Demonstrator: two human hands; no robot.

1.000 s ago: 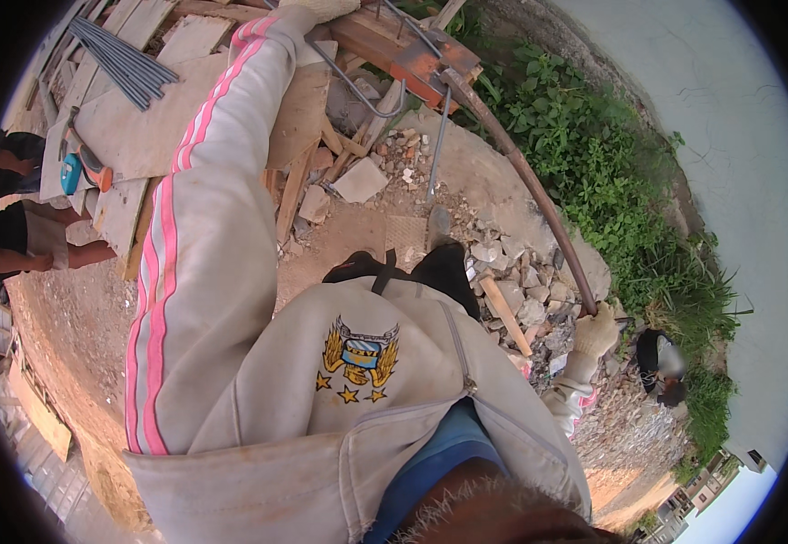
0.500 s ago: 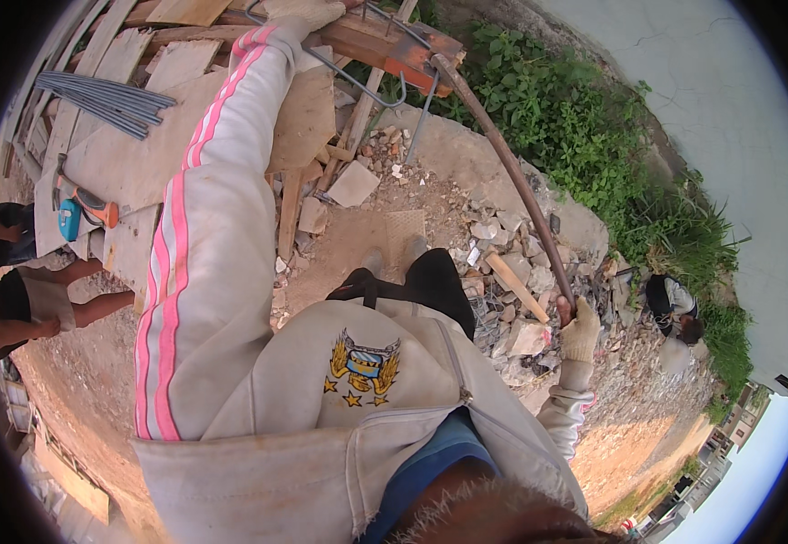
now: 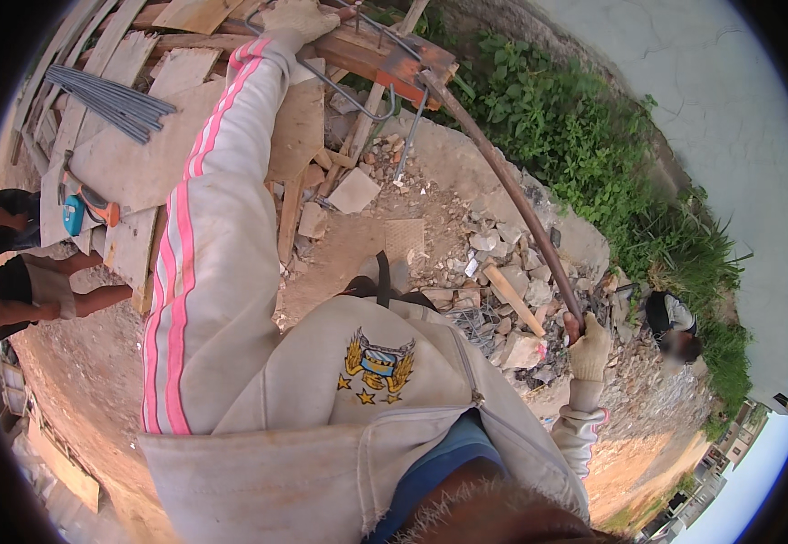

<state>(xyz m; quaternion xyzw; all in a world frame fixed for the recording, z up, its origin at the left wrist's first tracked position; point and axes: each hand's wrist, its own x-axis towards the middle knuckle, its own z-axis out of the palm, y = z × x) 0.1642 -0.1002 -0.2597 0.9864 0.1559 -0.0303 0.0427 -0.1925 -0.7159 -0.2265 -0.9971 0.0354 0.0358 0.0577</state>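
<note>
My left hand (image 3: 296, 22), in a pale knit glove, is closed round a bent steel rod (image 3: 344, 89) at the top of the view. The rod lies over a wooden beam (image 3: 353, 53), and part of it is hidden by the hand. At the beam's right end is a rusty metal plate (image 3: 405, 68) with upright pins. A long brown pipe (image 3: 521, 195) runs from this plate down to the right. My right hand (image 3: 589, 351), gloved too with bare fingertips showing, grips its near end.
A bundle of straight steel rods (image 3: 113, 102) rests on boards at the left, near a hammer (image 3: 70, 177) and a teal-and-orange tool (image 3: 74, 213). Rubble (image 3: 512, 267) and a loose wood strip (image 3: 514, 299) lie below the pipe. People (image 3: 45, 290) are at left, another (image 3: 670, 322) at right.
My right hand and the pipe's near end have moved slightly right and toward me. My left hand stays on the rod. My torso now hides more of my legs.
</note>
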